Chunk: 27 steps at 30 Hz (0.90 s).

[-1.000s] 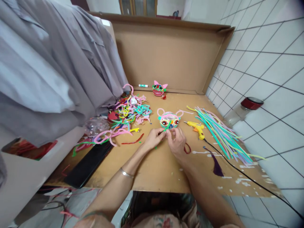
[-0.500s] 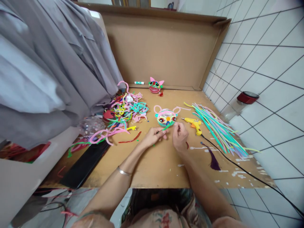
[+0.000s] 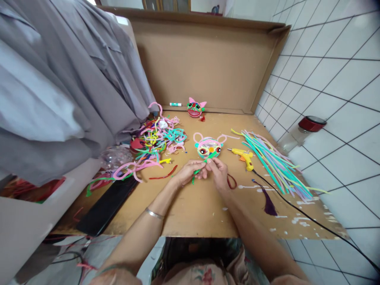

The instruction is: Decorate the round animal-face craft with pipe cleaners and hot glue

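Observation:
Between my hands is a green pipe cleaner, bent or doubled, with a loose end hanging below my left fingers. My left hand is closed on it from the left. From the right, my right hand pinches the same piece with thumb and finger. Just beyond them sits a pipe-cleaner animal head with pink looped ears, big dark eyes and an orange nose; the green piece hides its lower part. A dark red strand lies beside my right wrist.
A yellow glue gun and straight pipe cleaners lie right, near a purple tassel. Left are tangled pipe cleaners and a black flat object. A finished-looking head and glue stick stand before the cardboard wall.
My right hand has moved left, from beside the head to my left hand, and now pinches the green pipe cleaner too. More of the dark red strand shows.

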### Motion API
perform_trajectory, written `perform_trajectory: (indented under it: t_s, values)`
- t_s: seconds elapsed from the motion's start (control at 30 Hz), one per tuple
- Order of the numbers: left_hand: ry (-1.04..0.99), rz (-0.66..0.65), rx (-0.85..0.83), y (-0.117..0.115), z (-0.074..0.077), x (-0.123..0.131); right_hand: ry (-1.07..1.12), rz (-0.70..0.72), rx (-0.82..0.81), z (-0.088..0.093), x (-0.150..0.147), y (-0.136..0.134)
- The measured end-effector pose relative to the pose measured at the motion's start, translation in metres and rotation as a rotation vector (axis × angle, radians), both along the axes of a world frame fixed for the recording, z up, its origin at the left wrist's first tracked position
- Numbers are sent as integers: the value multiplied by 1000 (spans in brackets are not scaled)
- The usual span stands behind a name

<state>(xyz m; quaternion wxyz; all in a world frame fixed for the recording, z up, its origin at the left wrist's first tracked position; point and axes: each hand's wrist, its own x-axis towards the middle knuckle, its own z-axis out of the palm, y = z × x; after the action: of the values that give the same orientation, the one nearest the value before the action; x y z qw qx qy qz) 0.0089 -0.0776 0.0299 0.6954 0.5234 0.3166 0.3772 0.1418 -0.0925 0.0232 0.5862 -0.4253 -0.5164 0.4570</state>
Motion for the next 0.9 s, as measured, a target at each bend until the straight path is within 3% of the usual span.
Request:
perform_trajectory:
  t_s: [0.17, 0.3, 0.37, 0.7, 0.9]
  values:
    - [154, 36, 123, -2, 2, -2, -34, -13, -11, -2, 2, 2]
    - [203, 388, 314, -1, 10, -9, -255, -127, 153, 0, 7, 2]
    - [200, 480, 366, 0, 12, -11, -346, -109, 198, 1, 8, 1]
    - [316, 340, 454, 5, 8, -13, -466, 15, 256, 2, 8, 0]
    - [355, 323, 544, 4, 6, -12, -348, 102, 206, 1, 9, 4]
